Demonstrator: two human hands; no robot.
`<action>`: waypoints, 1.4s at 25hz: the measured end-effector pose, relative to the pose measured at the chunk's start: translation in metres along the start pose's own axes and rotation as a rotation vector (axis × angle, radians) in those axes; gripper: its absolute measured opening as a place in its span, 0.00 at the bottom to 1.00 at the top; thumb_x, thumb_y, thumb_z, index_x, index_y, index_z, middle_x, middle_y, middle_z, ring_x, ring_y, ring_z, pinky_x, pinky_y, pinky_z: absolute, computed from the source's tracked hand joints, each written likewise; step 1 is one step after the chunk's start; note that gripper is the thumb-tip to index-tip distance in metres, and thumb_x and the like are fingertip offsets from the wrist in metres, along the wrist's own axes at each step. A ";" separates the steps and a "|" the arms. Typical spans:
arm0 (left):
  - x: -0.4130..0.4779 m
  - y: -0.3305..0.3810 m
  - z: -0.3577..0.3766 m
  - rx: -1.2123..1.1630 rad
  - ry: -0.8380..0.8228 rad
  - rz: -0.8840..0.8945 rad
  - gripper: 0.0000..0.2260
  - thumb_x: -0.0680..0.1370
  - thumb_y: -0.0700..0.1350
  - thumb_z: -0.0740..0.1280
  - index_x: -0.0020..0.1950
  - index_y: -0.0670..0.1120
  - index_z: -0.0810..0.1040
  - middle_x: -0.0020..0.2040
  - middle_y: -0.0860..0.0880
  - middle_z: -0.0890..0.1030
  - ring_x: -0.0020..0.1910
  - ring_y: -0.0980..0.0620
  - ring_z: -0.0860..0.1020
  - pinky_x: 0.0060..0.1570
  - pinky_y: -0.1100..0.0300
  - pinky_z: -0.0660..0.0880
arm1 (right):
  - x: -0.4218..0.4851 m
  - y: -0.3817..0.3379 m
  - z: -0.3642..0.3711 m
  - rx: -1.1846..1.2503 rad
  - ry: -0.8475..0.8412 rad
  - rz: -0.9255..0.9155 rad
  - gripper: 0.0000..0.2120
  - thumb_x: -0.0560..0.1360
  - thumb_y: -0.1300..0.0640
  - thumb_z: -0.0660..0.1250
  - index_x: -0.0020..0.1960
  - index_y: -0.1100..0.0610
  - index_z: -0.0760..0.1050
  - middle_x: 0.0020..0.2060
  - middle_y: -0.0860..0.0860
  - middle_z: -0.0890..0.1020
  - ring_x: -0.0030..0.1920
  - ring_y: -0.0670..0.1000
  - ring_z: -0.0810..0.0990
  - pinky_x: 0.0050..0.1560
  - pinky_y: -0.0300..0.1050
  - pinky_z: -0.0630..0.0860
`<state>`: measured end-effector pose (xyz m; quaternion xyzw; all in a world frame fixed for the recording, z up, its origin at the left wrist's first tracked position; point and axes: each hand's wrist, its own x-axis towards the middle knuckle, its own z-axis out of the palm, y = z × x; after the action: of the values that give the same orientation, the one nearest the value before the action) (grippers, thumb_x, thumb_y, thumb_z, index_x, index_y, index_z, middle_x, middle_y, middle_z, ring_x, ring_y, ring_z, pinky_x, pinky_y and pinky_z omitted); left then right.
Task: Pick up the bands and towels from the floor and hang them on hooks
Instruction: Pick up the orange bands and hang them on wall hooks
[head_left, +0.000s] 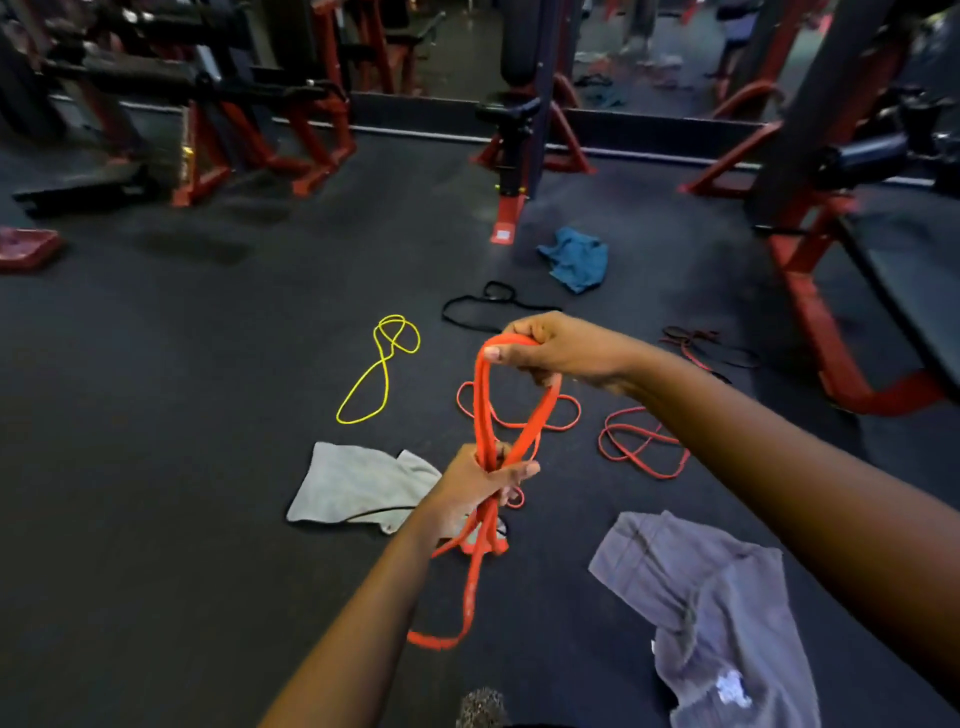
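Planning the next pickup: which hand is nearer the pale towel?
Left. The left hand is beside the pale towel, at its right edge; the right hand is higher, farther right.

Matt rubber floor (156, 519), cloth towel (358, 483)

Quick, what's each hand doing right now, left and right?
Left hand: closed around the orange band, at its lower part.
Right hand: closed around the same band's top loop.
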<state>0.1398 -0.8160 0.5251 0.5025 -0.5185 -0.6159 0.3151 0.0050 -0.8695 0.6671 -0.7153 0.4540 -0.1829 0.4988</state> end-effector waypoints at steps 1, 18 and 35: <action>0.014 -0.004 -0.007 0.032 -0.009 -0.013 0.15 0.72 0.38 0.70 0.28 0.47 0.68 0.20 0.55 0.68 0.21 0.59 0.66 0.25 0.67 0.66 | 0.008 0.005 -0.012 0.016 0.021 0.027 0.12 0.75 0.53 0.65 0.35 0.54 0.67 0.26 0.46 0.65 0.25 0.43 0.62 0.25 0.35 0.62; 0.292 -0.026 0.037 0.482 -0.094 -0.438 0.18 0.75 0.41 0.64 0.26 0.46 0.65 0.12 0.53 0.62 0.12 0.60 0.60 0.16 0.70 0.56 | 0.065 0.316 -0.186 0.252 0.378 0.553 0.11 0.76 0.59 0.64 0.53 0.66 0.75 0.38 0.52 0.75 0.32 0.39 0.73 0.35 0.35 0.66; 0.682 -0.362 0.138 -0.187 0.291 -0.753 0.12 0.77 0.43 0.63 0.33 0.46 0.68 0.18 0.53 0.67 0.16 0.57 0.66 0.18 0.68 0.68 | 0.267 0.893 -0.144 -0.006 0.218 0.884 0.35 0.72 0.50 0.69 0.72 0.63 0.59 0.71 0.61 0.65 0.71 0.58 0.63 0.70 0.45 0.59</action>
<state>-0.1450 -1.2958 -0.0255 0.7081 -0.1904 -0.6551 0.1822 -0.3755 -1.2512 -0.1066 -0.4305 0.7664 -0.0254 0.4761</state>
